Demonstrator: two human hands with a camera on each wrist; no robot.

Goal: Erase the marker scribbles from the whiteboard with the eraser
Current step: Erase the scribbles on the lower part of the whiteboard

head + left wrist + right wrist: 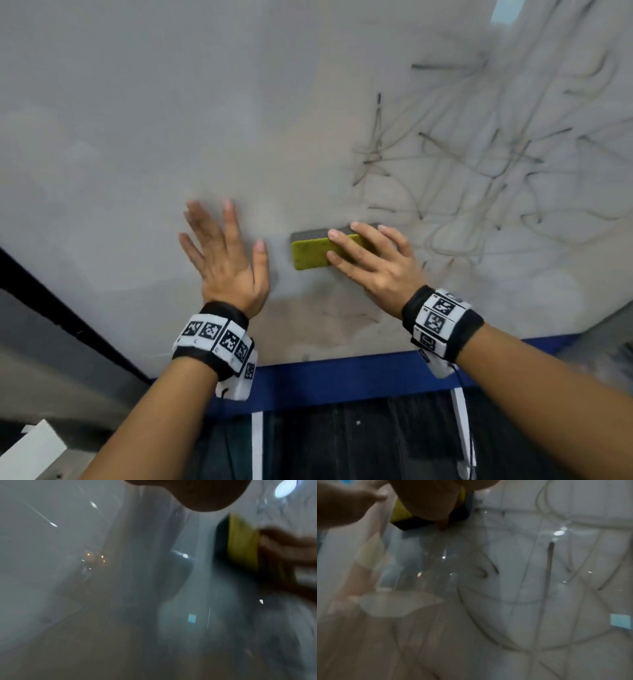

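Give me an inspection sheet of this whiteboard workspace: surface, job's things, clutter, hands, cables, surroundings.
Surface: whiteboard, left part wiped to a grey haze, blue edge nearest the person.
Job's things: eraser, yellow back and dark pad, flat on the board; scribbles remain on the right part, faint ones below the eraser.
Clutter: nothing seen.
Hands: right hand grips the eraser; left hand spread open on the board, left of the eraser and apart from it.
Cables: thin black lead hanging from the right wristband.
Surroundings: dark frame at left, white box at lower left, dark cloth below the board.
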